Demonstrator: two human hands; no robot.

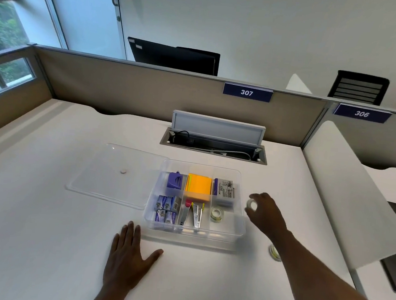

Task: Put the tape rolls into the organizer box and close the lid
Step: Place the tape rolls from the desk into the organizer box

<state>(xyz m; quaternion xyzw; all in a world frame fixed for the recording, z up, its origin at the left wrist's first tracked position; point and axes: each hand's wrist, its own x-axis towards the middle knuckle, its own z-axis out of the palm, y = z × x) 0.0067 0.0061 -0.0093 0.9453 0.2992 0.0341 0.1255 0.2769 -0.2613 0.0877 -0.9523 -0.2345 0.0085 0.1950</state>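
A clear organizer box (240,227) stands open on the white desk. One tape roll (217,214) lies in its front right compartment. My right hand (266,214) is just right of the box, shut on a second clear tape roll (252,204) held above the desk. A third tape roll (275,252) lies on the desk, partly hidden behind my right forearm. The clear lid (107,185) lies flat to the left of the box. Spread flat on the desk in front of the box is my left hand (127,255), holding nothing.
Other compartments hold a purple sharpener (174,180), orange sticky notes (198,187), staple boxes (166,210), staple removers (192,215) and a labelled box (224,192). An open cable tray (214,146) sits behind. A white divider panel (346,194) bounds the desk on the right.
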